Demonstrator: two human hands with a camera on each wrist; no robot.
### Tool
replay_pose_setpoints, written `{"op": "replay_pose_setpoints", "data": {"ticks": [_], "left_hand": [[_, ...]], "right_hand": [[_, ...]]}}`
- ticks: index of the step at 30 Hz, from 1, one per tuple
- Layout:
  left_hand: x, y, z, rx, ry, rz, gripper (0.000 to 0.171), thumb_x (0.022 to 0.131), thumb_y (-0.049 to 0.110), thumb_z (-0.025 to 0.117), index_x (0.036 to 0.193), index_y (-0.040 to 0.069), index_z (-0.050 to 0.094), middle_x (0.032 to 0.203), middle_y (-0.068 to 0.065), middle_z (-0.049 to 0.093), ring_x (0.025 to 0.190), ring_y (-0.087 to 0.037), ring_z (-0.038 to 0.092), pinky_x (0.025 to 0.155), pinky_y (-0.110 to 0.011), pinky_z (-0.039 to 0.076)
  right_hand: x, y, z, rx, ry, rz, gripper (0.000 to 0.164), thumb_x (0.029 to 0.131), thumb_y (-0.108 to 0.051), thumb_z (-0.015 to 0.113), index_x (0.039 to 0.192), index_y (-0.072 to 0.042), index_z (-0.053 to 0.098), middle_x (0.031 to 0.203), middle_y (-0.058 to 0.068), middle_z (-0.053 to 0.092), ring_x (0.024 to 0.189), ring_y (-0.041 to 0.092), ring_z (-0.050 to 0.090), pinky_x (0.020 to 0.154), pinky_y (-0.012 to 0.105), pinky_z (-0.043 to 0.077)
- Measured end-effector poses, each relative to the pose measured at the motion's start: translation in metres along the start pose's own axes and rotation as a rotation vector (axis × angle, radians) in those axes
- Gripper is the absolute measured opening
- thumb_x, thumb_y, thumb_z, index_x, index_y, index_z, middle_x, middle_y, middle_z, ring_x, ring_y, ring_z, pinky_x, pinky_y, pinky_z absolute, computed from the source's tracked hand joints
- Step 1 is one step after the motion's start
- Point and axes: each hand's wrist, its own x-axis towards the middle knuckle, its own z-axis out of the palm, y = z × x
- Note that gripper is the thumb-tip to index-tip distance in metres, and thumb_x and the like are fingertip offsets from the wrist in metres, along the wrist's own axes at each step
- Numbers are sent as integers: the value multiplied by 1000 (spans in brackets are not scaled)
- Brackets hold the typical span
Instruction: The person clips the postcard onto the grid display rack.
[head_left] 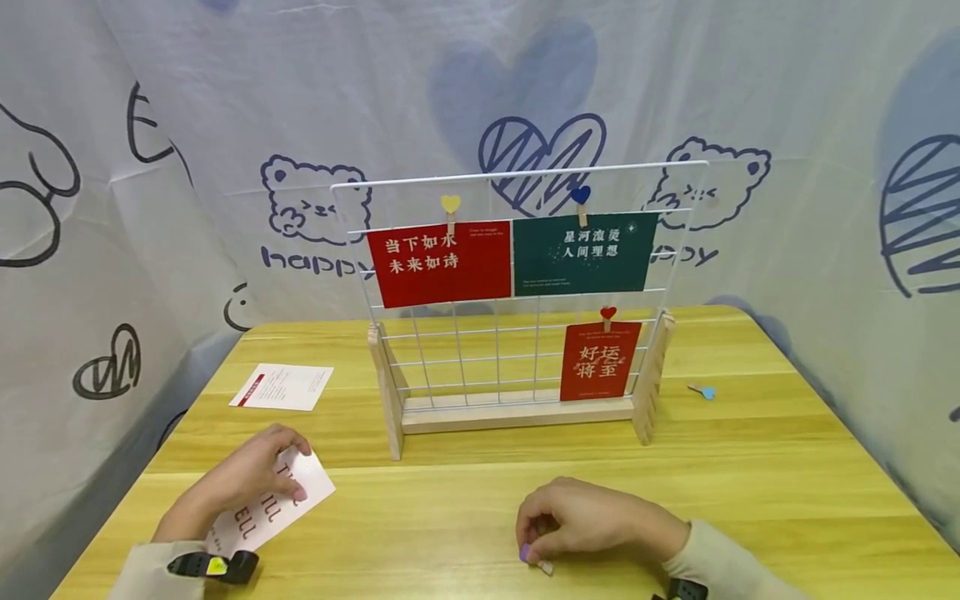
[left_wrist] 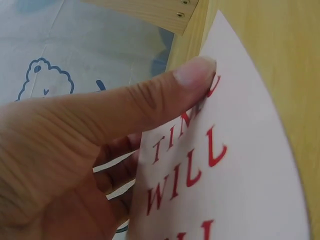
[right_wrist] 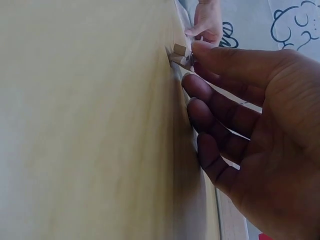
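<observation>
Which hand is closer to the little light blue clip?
Right. The right hand is left of the light blue clip, toward the person; the left hand is much farther left.

Pale cloth (head_left: 390, 92) — printed with bears, hearts and "happy" — hangs around a yellow wood-grain table (head_left: 420, 517).

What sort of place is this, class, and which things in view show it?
Probably an indoor craft or display corner: a doodle-printed backdrop hangs behind and beside a wood-grain table, where a wooden-footed wire rack holds clipped cards.
</observation>
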Motion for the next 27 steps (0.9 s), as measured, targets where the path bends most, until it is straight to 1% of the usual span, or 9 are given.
{"op": "replay_pose_setpoints", "data": {"ticks": [6,10,12,14,17,20,24,27], "left_hand": [[-1,4,0,1,22,27,46,71,30,87,106,11,64,116,-11,55,88,-20,51,69,-26,46],[0,8,-2,-57,21,16,42,75,29,85,107,13,64,119,-10,55,87,-19,52,66,-25,48],[0,9,-2,-78,22,30,40,77,29,83,108,13,64,120,-11,55,88,-19,53,66,-25,48],[0,11,-2,-86,32,52,36,79,28,82,108,14,65,120,-10,55,90,-20,54,69,-26,48],[0,12,-2,-78,49,103,30,83,26,78,108,15,66,121,-9,56,96,-20,55,75,-26,48],[0,14,-2,-83,67,128,24,88,22,74,110,17,66,121,-7,58,98,-21,56,78,-28,49],[-1,18,-4,-105,65,122,21,92,18,70,112,17,65,122,-7,60,96,-19,56,77,-28,50],[-1,21,-5,-139,51,120,19,94,17,67,113,15,65,121,-9,60,89,-15,57,73,-26,51]], "right_hand": [[-1,-1,-1,56,4,16,6,93,-25,69,93,-20,68,81,-19,59,73,-6,54,67,17,51],[-2,-3,-1,113,10,25,3,93,-22,69,94,-20,67,79,-17,62,71,-5,56,65,19,52],[-2,-3,0,131,16,27,3,93,-19,69,94,-20,67,77,-16,63,69,-5,56,64,19,52],[-2,-2,0,137,23,26,4,93,-17,69,94,-20,66,76,-15,63,68,-5,55,63,19,52],[-1,0,-1,122,43,31,5,93,-17,68,97,-20,66,79,-17,63,70,-5,56,64,19,52],[-2,0,-3,107,70,61,9,95,-18,66,103,-18,68,86,-19,63,77,-3,58,70,19,53],[-3,-3,-7,125,97,111,16,95,-19,66,109,-16,71,92,-19,64,82,-1,59,75,21,53],[-4,-3,-9,141,111,126,16,95,-23,66,109,-17,73,93,-17,66,82,0,60,75,22,53]]}}
